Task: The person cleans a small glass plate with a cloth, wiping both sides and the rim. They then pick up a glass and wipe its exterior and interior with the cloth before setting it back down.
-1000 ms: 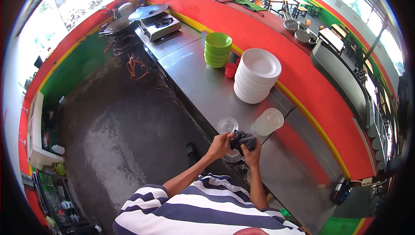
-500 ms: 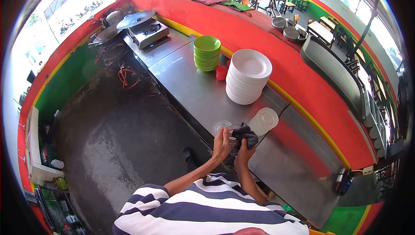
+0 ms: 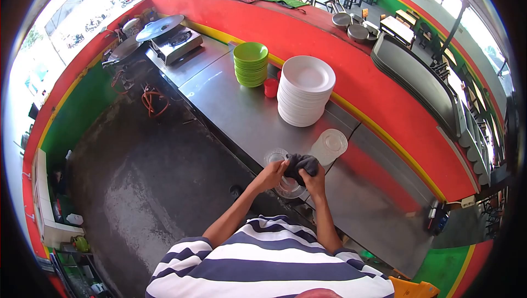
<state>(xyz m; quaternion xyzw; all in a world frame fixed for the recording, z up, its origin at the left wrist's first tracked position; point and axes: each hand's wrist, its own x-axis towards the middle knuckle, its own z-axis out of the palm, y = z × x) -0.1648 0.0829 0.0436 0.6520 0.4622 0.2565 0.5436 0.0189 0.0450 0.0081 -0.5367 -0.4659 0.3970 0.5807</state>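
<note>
My left hand (image 3: 270,176) is closed at the left side of a bunched dark cloth (image 3: 300,166), its fingers around the edge of a clear glass dish (image 3: 291,190). The dish shows below the cloth, between my hands, partly hidden by them. My right hand (image 3: 314,181) grips the cloth from the right, thumb pressed into it. Another clear glass dish (image 3: 275,154) rests on the steel counter just beyond my left hand. Past my right hand stands a whitish, see-through stack of round dishes or lids (image 3: 332,143).
On the steel counter (image 3: 214,97) stand a tall stack of white plates (image 3: 308,76), green bowls (image 3: 251,59), a red cup (image 3: 271,88) and a gas stove (image 3: 177,45). A red wall (image 3: 219,15) runs behind, with trays (image 3: 414,78) and pans (image 3: 358,33) on its ledge.
My left hand has turned from upright with fingers extended to curled beside the cloth. The cloth has shifted slightly left and up, and more of the dish below shows. The view has shifted slightly.
</note>
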